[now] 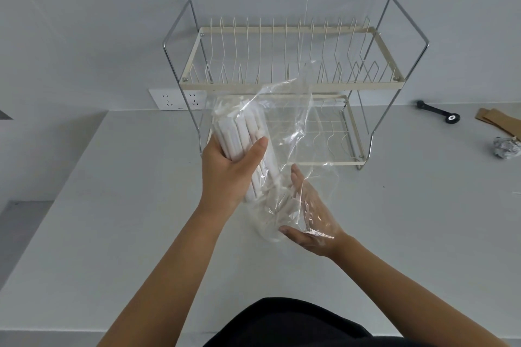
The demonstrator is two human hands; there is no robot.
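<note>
I see the left hand (228, 175) wrapped around the bundle of white paper-wrapped sticks (243, 127), partly inside the clear plastic bag (287, 121), above the countertop (112, 205). Right hand (310, 217) lies spread beneath the bag.

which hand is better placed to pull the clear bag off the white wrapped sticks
Right. The right hand lies open against the lower end of the clear plastic bag, holding nothing; the left hand grips the bundle of white wrapped sticks and probably should just steady it.
</note>
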